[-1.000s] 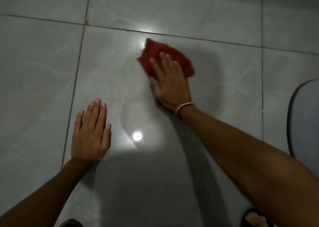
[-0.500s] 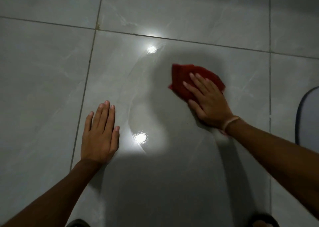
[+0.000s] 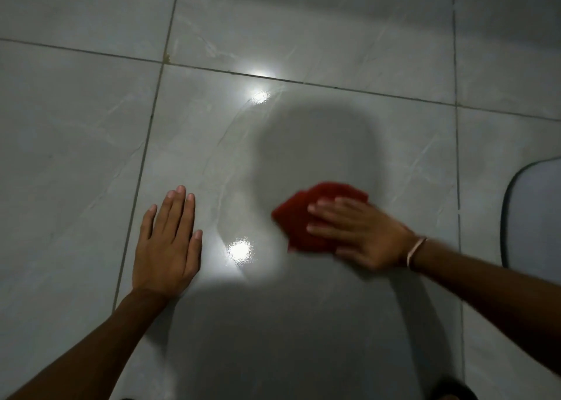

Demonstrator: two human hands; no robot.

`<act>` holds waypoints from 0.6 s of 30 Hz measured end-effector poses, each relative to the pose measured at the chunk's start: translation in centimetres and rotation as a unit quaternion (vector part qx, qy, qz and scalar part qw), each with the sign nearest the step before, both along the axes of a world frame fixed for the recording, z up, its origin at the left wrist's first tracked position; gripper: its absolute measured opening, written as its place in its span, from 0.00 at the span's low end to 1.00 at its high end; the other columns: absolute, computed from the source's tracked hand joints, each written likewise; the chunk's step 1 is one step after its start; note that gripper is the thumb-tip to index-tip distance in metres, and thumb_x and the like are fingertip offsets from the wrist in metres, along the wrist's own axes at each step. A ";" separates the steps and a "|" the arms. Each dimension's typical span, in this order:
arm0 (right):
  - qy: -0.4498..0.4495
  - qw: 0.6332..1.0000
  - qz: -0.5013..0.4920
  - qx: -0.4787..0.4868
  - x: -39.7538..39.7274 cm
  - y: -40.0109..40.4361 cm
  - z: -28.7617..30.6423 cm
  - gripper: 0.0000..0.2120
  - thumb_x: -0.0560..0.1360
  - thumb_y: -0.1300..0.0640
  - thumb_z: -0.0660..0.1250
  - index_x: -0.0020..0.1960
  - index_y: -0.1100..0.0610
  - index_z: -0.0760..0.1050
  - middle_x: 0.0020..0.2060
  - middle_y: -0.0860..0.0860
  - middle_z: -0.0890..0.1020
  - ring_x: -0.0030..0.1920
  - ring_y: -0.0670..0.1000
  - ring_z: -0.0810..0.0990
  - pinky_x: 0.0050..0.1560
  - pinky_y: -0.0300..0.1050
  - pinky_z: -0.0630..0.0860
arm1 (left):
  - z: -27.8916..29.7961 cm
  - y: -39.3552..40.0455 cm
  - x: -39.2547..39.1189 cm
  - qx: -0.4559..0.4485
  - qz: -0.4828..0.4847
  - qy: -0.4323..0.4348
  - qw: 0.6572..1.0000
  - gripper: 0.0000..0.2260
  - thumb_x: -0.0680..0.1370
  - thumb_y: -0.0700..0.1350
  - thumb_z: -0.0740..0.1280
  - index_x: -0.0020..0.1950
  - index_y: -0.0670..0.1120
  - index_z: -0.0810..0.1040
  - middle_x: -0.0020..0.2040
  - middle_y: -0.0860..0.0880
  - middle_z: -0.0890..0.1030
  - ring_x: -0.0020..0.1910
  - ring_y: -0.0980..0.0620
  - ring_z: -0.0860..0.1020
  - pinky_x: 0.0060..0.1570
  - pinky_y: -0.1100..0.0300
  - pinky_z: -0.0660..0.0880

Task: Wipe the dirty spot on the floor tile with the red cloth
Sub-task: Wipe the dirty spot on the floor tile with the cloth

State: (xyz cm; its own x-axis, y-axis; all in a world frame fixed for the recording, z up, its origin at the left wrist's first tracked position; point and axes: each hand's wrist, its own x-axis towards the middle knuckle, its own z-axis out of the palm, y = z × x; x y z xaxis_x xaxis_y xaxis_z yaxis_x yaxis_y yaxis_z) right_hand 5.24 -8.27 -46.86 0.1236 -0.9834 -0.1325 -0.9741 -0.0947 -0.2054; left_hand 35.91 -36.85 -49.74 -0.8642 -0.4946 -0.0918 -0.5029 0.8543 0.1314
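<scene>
A crumpled red cloth [image 3: 299,217] lies on the large glossy grey floor tile [image 3: 303,144], right of its middle. My right hand [image 3: 361,232] presses flat on the cloth, fingers pointing left, slightly blurred. A thin band circles that wrist. My left hand [image 3: 167,244] rests flat on the same tile near its left grout line, fingers together, holding nothing. No dirty spot is distinguishable; only light reflections and my shadow show on the tile.
A dark-rimmed grey mat [image 3: 534,214] lies at the right edge. Grout lines [image 3: 142,168] border the tile on the left, far side and right. A brownish stain [image 3: 166,55] marks the far-left grout crossing. A sandal tip [image 3: 452,392] shows at the bottom.
My right hand has swept the red cloth from the far part of the tile toward me and to the right. The left hand has stayed planted.
</scene>
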 end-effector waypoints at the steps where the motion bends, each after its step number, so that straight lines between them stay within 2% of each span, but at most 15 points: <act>1: 0.013 0.999 -0.043 -0.007 -1.6 -1.9 0.2 0.28 0.85 0.44 0.56 0.82 0.51 0.63 0.83 0.57 0.62 0.84 0.58 0.60 0.84 0.57 0.55 | 0.0 0.0 0.0 -0.002 0.000 -0.003 1.000 0.30 0.85 0.53 0.48 0.85 0.40 0.53 0.86 0.40 0.56 0.85 0.43 0.55 0.83 0.41 0.54; 4: 0.016 0.972 -0.234 -0.035 -3.0 -9.9 0.8 0.29 0.85 0.46 0.56 0.83 0.53 0.61 0.84 0.59 0.61 0.85 0.59 0.58 0.83 0.61 0.59 | 0.3 0.0 -0.2 0.001 -0.004 -0.009 1.000 0.30 0.85 0.53 0.48 0.84 0.40 0.54 0.86 0.40 0.56 0.85 0.43 0.55 0.83 0.41 0.55; 6: -0.001 0.926 -0.374 -0.054 -0.4 -15.5 0.6 0.29 0.85 0.46 0.56 0.84 0.52 0.59 0.85 0.58 0.58 0.86 0.58 0.56 0.84 0.60 0.56 | 0.1 0.0 -0.2 0.005 -0.002 -0.009 1.000 0.30 0.85 0.53 0.48 0.85 0.40 0.53 0.86 0.41 0.55 0.85 0.43 0.54 0.83 0.41 0.54; 8: -0.011 0.894 -0.443 -0.064 4.1 -19.0 -0.2 0.29 0.86 0.46 0.54 0.85 0.54 0.57 0.85 0.60 0.57 0.86 0.59 0.54 0.85 0.59 0.54 | -0.1 0.1 0.0 0.007 0.000 -0.002 1.000 0.30 0.85 0.53 0.48 0.85 0.41 0.52 0.86 0.41 0.55 0.86 0.44 0.53 0.84 0.43 0.52; 9: -0.018 0.906 -0.417 -0.069 6.1 -19.3 -0.5 0.30 0.85 0.46 0.54 0.84 0.55 0.58 0.85 0.61 0.57 0.86 0.60 0.55 0.85 0.60 0.55 | -0.2 0.1 0.1 0.004 -0.001 0.002 1.000 0.30 0.85 0.53 0.48 0.85 0.42 0.52 0.86 0.42 0.55 0.86 0.45 0.53 0.84 0.44 0.50; 10: -0.028 0.938 -0.339 -0.064 7.6 -18.3 -0.8 0.30 0.85 0.45 0.55 0.84 0.55 0.59 0.84 0.61 0.59 0.85 0.60 0.56 0.84 0.60 0.56 | -0.3 0.1 0.1 -0.001 -0.005 0.005 1.000 0.30 0.85 0.53 0.48 0.85 0.42 0.52 0.86 0.42 0.55 0.86 0.45 0.53 0.85 0.46 0.48; 12: -0.033 0.990 -0.127 -0.054 8.1 -14.1 -1.2 0.29 0.85 0.45 0.56 0.83 0.54 0.61 0.84 0.60 0.61 0.85 0.59 0.58 0.84 0.59 0.57 | -0.3 -0.1 0.1 -0.005 -0.007 0.007 1.000 0.30 0.85 0.53 0.49 0.85 0.43 0.52 0.86 0.42 0.55 0.86 0.46 0.52 0.85 0.48 0.46; 13: -0.031 0.996 -0.067 -0.058 7.4 -12.0 -1.3 0.29 0.85 0.45 0.57 0.83 0.53 0.62 0.84 0.59 0.62 0.85 0.59 0.58 0.85 0.59 0.57 | -0.2 -0.1 0.1 -0.005 -0.006 0.005 1.000 0.30 0.85 0.53 0.49 0.85 0.43 0.51 0.86 0.42 0.55 0.86 0.46 0.52 0.85 0.48 0.46; 14: -0.027 0.995 -0.071 -0.065 6.9 -10.0 -1.4 0.28 0.85 0.46 0.58 0.83 0.53 0.63 0.84 0.59 0.62 0.85 0.59 0.59 0.85 0.58 0.57 | -0.1 -0.1 0.1 -0.003 -0.005 0.000 1.000 0.30 0.85 0.52 0.49 0.85 0.43 0.51 0.86 0.42 0.54 0.86 0.45 0.52 0.85 0.48 0.45; 16: -0.039 0.966 -0.241 -0.080 7.2 -6.6 -1.1 0.27 0.84 0.53 0.62 0.82 0.54 0.65 0.83 0.59 0.64 0.84 0.59 0.60 0.84 0.60 0.58 | 0.6 0.4 0.0 0.004 -0.003 -0.018 1.000 0.30 0.84 0.51 0.50 0.85 0.41 0.51 0.86 0.40 0.54 0.86 0.44 0.52 0.84 0.47 0.47; 18: -0.076 0.904 -0.416 -0.069 10.1 -4.8 -0.1 0.29 0.80 0.65 0.64 0.81 0.58 0.66 0.83 0.61 0.64 0.84 0.62 0.60 0.84 0.63 0.58 | 2.2 1.2 -0.7 0.014 0.018 -0.058 0.998 0.30 0.84 0.50 0.51 0.84 0.39 0.53 0.85 0.38 0.55 0.85 0.40 0.54 0.83 0.43 0.51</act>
State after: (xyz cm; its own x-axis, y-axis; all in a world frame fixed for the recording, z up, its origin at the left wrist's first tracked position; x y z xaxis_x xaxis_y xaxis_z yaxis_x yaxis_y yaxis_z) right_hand 15.36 -13.10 -46.92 -0.6599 -0.7500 -0.0459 -0.6812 0.6229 -0.3845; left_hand 35.24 -35.69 -47.49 -0.8286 -0.5211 -0.2045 -0.5466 0.8320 0.0949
